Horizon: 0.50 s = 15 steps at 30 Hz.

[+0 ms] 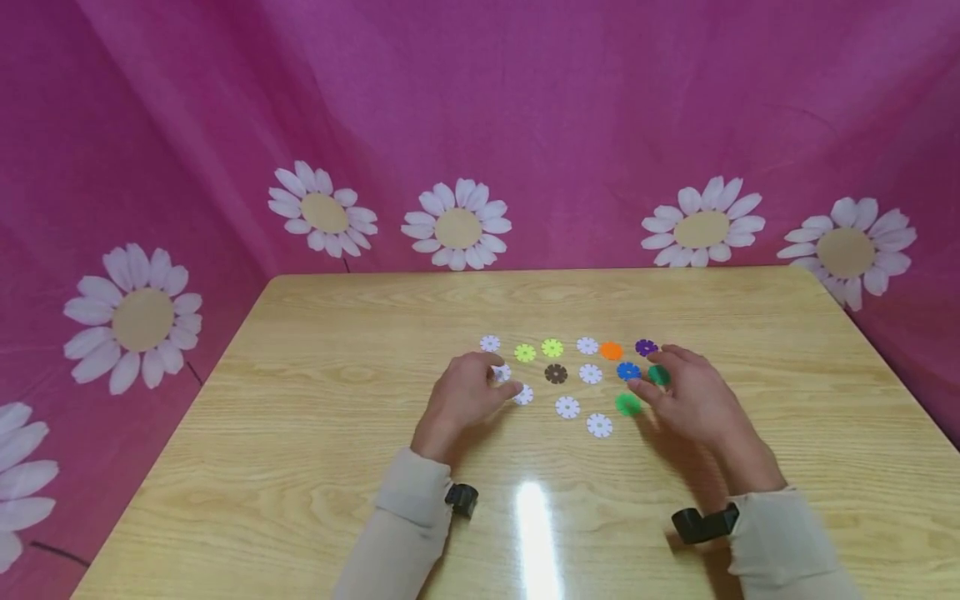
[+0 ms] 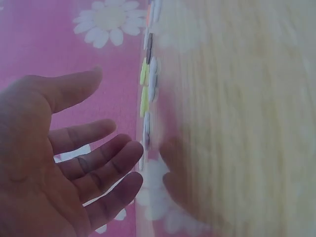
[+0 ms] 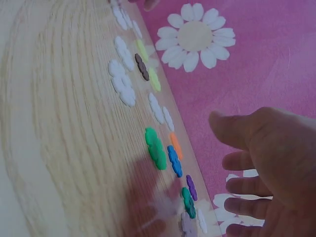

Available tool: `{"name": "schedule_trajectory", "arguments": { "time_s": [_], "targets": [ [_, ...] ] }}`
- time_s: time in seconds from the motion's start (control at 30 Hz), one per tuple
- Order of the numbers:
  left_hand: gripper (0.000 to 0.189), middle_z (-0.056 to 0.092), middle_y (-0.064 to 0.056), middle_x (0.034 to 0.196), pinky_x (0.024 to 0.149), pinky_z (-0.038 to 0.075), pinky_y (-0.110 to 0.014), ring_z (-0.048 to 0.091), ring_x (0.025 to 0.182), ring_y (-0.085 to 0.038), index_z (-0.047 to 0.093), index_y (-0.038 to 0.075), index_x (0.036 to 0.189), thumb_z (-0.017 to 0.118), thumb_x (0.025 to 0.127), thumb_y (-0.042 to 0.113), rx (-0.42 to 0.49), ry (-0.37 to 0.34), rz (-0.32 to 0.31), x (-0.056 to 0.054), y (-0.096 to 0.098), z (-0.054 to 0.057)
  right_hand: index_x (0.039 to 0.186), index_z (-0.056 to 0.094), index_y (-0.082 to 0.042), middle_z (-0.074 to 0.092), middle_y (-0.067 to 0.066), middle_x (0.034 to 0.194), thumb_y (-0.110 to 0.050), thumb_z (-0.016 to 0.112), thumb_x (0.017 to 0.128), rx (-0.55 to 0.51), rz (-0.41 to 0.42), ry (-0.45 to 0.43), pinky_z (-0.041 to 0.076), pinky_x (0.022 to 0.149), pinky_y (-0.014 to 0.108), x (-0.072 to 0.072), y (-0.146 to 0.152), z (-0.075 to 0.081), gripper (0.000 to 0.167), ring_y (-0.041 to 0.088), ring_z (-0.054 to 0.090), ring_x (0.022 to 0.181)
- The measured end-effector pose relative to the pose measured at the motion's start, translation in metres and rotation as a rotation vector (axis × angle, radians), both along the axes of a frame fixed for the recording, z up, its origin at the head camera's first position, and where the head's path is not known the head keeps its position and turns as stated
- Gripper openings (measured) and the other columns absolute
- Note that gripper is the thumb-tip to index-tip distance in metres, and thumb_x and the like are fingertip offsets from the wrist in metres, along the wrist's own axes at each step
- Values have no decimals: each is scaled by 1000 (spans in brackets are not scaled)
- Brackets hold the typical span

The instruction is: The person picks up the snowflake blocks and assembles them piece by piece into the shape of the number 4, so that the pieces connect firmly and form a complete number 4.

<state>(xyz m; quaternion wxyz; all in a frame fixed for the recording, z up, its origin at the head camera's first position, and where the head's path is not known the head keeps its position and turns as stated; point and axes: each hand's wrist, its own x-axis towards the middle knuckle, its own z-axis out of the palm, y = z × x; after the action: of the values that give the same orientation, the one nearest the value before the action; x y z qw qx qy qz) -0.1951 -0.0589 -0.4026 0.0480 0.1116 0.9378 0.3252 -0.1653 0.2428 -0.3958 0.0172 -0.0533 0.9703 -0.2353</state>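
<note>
Several notched plastic discs lie flat on the wooden table in a loose cluster. My left hand [image 1: 467, 392] is over the cluster's left side, near white discs [image 1: 523, 394]; in the left wrist view its fingers are spread and hold nothing. My right hand [image 1: 701, 400] hovers at the right side, by the blue disc [image 1: 628, 372], dark green disc [image 1: 659, 375], purple disc [image 1: 646, 348] and bright green disc [image 1: 627, 405]. Its fingers [image 3: 249, 186] are apart, with nothing between them. Between the hands lie a brown disc [image 1: 556, 374], two yellow-green discs [image 1: 552, 347], an orange disc [image 1: 611, 351] and more white discs [image 1: 599, 426].
The wooden table [image 1: 300, 400] extends around the cluster on all sides. Behind it and at the left hangs a magenta cloth [image 1: 570, 125] printed with white daisies. A bright light reflection shows on the tabletop near the front. Dark straps sit at both wrists.
</note>
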Motion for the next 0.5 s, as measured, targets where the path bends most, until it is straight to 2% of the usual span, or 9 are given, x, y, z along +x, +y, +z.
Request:
{"name": "schedule_trajectory", "arguments": {
  "time_s": [0.1,0.27,0.33,0.4,0.47,0.5],
  "targets": [
    [48,68,-5,108,84,51,-38,58,89,-17,68,6,125,77,88,36,-27,-18,-3,-1,4,0,135,53,9,40,35,143,-35,69,94,13,-4,28,33,102,67,1,-4,0,62,54,34,131],
    [46,68,-3,114,87,51,-39,60,99,-17,69,9,125,77,88,35,-78,-50,-23,-2,9,0,131,56,8,47,33,137,-30,71,94,-6,1,58,39,99,64,5,-8,0,55,52,41,128],
    [40,68,0,107,82,51,-37,60,95,-16,71,11,119,77,88,35,-109,-45,-39,-3,11,-1,131,57,7,49,32,136,-30,70,94,-23,1,52,42,96,63,7,-11,1,53,51,44,125],
    [29,64,2,91,72,48,-33,56,83,-14,73,11,106,76,88,34,-147,-34,-59,-4,13,-1,130,58,7,51,32,134,-30,69,95,-34,7,52,44,94,62,8,-13,1,52,50,47,122],
    [23,50,4,74,61,40,-30,46,68,-14,68,11,87,76,88,32,-169,-26,-74,-4,15,-1,130,58,7,52,31,134,-30,68,96,-43,11,50,45,93,62,9,-16,0,52,49,50,120],
    [26,42,4,68,58,36,-29,40,64,-13,63,11,79,76,88,31,-178,-22,-80,-5,16,-1,130,58,7,52,31,133,-30,68,96,-46,15,52,46,93,61,9,-18,0,51,49,52,118]
  ]
}}
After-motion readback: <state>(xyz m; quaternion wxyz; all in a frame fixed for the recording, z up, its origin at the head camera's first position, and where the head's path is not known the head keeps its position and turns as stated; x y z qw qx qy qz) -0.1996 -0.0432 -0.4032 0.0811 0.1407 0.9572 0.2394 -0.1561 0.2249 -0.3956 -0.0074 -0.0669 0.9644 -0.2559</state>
